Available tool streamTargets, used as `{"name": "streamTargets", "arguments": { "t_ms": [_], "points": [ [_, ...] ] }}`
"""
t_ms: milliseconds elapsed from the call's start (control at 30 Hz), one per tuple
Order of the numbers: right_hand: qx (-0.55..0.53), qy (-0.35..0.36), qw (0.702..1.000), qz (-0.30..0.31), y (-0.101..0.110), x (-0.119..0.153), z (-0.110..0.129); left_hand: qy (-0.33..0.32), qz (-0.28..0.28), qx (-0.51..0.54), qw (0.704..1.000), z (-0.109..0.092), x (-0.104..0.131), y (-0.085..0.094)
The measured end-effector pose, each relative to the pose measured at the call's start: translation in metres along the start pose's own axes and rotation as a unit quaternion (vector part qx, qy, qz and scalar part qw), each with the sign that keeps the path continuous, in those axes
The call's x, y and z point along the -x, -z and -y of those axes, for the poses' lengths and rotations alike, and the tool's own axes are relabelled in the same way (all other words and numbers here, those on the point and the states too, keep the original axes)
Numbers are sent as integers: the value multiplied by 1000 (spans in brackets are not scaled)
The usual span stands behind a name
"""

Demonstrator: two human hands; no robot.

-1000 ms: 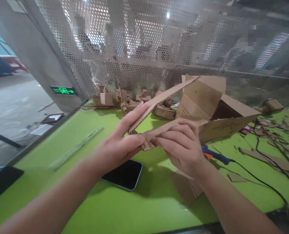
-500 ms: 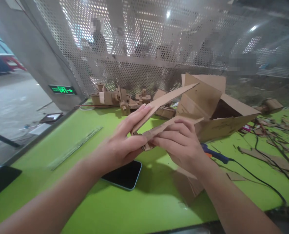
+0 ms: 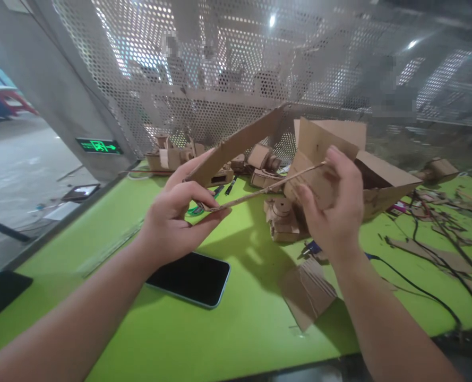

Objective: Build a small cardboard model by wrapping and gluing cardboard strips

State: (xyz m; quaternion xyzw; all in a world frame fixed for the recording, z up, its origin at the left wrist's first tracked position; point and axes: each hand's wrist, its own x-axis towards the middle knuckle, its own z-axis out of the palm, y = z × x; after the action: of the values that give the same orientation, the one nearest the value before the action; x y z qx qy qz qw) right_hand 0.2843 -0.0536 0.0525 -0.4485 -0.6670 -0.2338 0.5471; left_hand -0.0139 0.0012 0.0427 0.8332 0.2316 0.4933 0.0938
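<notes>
Both hands hold one folded cardboard strip [image 3: 255, 193] above the green table [image 3: 100, 297], mid-frame. The left hand [image 3: 172, 223] pinches the fold — the near, lower-left end. The right hand [image 3: 335, 212] grasps the lower leaf's far end, up and right. The long axis rises left to right; the upper leaf [image 3: 239, 143] stands free.

Right hand [image 3: 335, 212] now farther along the cardboard strip [image 3: 259, 192], upper flap [image 3: 239, 144] steeper

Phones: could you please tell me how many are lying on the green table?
1: a dark-screened phone lies flat on the green table, below the left hand. Others may be hidden under the cardboard clutter.
</notes>
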Motion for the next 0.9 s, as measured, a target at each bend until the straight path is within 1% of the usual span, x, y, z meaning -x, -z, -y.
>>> {"name": "streamTargets", "arguments": {
  "t_ms": [100,167,300,367,467,567,667,800,900],
  "points": [
    [-47,-26,997,59,-5,6,-2,17,-10,28,999,-3,-1,-1],
    [-75,-42,994,72,-10,9,-5,10,-9,48,999,-5,-3,-3],
    [-118,-64,989,54,-15,12,-13,6,1,83,997,-7,-2,-6],
    [-124,-59,989,49,-16,12,-16,2,10,86,996,-6,-1,-7],
    [-119,-44,990,63,-15,12,-16,-14,39,71,997,-7,0,-7],
    [-112,-25,990,85,-15,11,-15,6,49,67,997,-11,0,-5],
    [-127,-12,987,97,-16,12,-16,34,53,92,994,-13,0,-4],
    [-131,-14,987,89,-19,13,-19,26,55,120,991,-14,0,-3],
    [-133,-11,988,80,-18,13,-17,33,51,134,989,-14,0,-4]
  ]
}}
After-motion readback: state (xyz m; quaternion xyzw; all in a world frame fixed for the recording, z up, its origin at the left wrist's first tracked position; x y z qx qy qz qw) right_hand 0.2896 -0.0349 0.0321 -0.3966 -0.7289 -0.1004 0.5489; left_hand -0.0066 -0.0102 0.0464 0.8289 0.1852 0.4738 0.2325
